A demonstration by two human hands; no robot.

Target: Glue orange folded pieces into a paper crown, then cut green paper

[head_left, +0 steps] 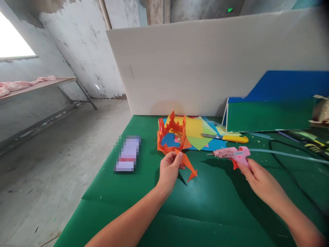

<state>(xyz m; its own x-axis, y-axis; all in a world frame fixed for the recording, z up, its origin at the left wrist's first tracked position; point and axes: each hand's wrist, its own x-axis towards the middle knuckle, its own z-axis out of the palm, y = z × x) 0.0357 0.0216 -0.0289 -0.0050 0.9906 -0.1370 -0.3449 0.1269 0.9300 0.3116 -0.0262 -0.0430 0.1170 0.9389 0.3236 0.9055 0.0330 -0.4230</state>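
My left hand [169, 168] is closed, pinching the near edge of an orange folded-paper ring with pointed tips [171, 135]; one orange piece [189, 166] sticks out to the right of my fingers. My right hand [253, 171] grips the handle of a pink hot glue gun [232, 153], whose nozzle points left toward the orange paper and stops a short way from it. A clear glue stick [282, 153] trails out of the gun's back to the right.
Coloured paper sheets [196, 132] lie behind the ring, with a yellow-handled utility knife [228, 138] on them. A white board [218, 65] stands at the back. Green and blue boards [269, 113] lean at right. A black cable [288, 168] crosses the green table [128, 199]. A blurred flat object [127, 154] lies at left.
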